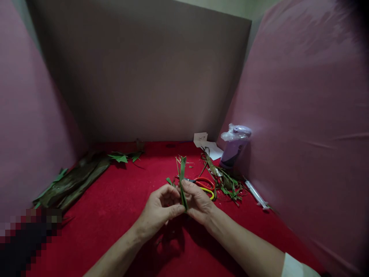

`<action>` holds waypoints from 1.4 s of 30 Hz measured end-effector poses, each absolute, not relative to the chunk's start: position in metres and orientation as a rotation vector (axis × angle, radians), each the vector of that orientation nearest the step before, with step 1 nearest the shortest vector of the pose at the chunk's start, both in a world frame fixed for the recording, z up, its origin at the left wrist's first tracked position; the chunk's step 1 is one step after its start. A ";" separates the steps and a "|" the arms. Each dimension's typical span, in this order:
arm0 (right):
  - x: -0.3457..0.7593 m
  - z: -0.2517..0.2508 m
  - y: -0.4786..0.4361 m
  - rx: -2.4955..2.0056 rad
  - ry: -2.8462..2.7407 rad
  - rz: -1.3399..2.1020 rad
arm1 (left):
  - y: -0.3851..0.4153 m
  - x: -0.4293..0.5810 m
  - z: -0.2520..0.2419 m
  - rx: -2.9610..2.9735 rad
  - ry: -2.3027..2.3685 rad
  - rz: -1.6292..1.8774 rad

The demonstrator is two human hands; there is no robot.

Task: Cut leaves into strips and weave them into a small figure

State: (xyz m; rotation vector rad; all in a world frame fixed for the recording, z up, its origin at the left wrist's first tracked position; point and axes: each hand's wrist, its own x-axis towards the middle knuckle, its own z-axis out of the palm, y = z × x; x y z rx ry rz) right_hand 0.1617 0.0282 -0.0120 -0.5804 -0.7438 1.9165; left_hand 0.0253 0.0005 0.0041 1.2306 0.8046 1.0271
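**Pinching a green leaf strip over the red worktop**

Lying along the left edge of the red worktop (115, 207), a heap of long dark leaves (72, 182) runs from the near corner toward the back, with a few lighter green cut pieces (119, 157) at its far end. At the centre, the left hand (160, 209) has its fingers (173, 209) curled closed, thumb and forefinger nipping the lower end of a narrow green leaf strip (182, 181). The strip stands nearly upright between both hands, its top split into thin points. The right hand (198, 202) meets the left, its fingers closed on the same strip just beside the left thumb. Just behind the right hand lie scissors (205, 184) with orange and yellow handles, flat on the worktop. Further right sits a scatter of leaf trimmings (227, 184), then a purple bottle (234, 148) with plastic over its top, standing against the pink side wall. White paper scraps (207, 144) lie behind it, and a syringe (256, 195) rests nearest the wall.
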 end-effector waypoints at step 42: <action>0.152 -0.011 0.009 -0.943 -1.524 1.185 | 0.007 0.017 0.010 0.823 1.008 1.253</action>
